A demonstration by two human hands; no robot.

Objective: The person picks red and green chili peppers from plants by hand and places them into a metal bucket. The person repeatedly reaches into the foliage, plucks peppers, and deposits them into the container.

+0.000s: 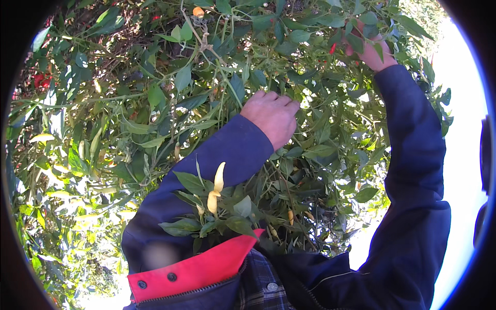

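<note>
My left hand is in the middle of the view, back up, reaching into a leafy chili pepper plant. Its fingers are bent and their tips are hidden, so any hold on a stem or pepper cannot be made out. Higher up on the right, my right hand is among the leaves, which cover most of its fingers. A small red pepper hangs just left of it. Close to my chest, two pale yellow peppers stand upright on a sprig in front of my left sleeve.
An orange pepper shows at the top beside a dry, forked stem. Red peppers cluster at the far left. More pale yellow peppers hang lower down there. Branches press against my jacket's red collar lining. Bright glare fills the right edge.
</note>
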